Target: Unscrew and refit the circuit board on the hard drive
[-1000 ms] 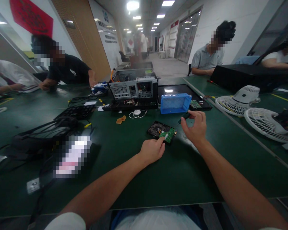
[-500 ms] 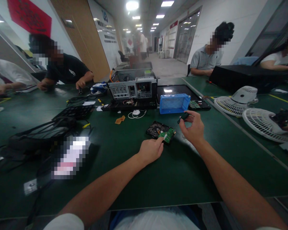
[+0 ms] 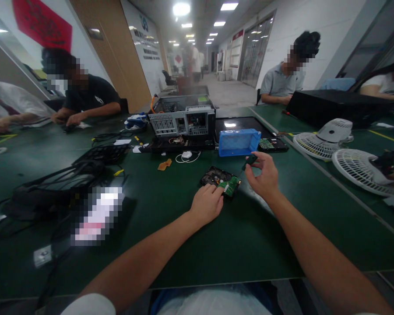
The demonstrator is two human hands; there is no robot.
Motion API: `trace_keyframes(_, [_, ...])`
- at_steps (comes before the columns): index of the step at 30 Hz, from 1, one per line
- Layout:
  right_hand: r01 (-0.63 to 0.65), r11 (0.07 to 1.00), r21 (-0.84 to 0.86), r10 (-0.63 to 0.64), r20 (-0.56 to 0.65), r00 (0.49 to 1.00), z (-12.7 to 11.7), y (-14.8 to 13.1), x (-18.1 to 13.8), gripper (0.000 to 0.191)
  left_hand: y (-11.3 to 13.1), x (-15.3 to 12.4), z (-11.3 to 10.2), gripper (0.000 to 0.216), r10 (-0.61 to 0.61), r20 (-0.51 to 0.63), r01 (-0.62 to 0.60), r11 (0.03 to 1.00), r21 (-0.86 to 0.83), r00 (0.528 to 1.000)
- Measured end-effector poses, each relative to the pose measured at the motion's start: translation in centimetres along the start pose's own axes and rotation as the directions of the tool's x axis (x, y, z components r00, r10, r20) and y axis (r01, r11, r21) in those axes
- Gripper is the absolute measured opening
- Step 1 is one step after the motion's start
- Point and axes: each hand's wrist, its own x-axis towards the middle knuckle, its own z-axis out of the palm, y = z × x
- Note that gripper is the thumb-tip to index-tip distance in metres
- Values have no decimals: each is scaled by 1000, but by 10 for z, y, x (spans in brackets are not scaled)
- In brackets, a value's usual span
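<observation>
A black hard drive (image 3: 216, 178) with a green circuit board (image 3: 230, 187) lies on the green table (image 3: 184, 236). My left hand (image 3: 206, 204) rests on the drive's near edge, fingers curled and pressing it down. My right hand (image 3: 263, 176) pinches the dark handle of a small screwdriver (image 3: 247, 165), whose shaft slants down to the circuit board.
A blue plastic bin (image 3: 238, 142) and an opened computer case (image 3: 183, 119) stand beyond the drive. A second drive (image 3: 273, 144) lies by the bin. White fan parts (image 3: 328, 138) sit at right, cables and a black tray (image 3: 102, 154) at left. Other people sit around the tables.
My left hand has shifted slightly forward onto the drive's edge. The right hand has drawn a little nearer, still pinching the screwdriver. A person at far left moved their hands.
</observation>
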Motion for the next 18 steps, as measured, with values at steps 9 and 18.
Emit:
trace_keyframes(9, [-127,991,-46,125,-43,991,8,4,-4,50,1,0,1,42,-18,4,18,999,-45,1000])
trace_keyframes(18, [1,993,-120,-4,-26,1000,8,-1,-4,43,-2,1,4,48,-29,19,29,999,-32,999])
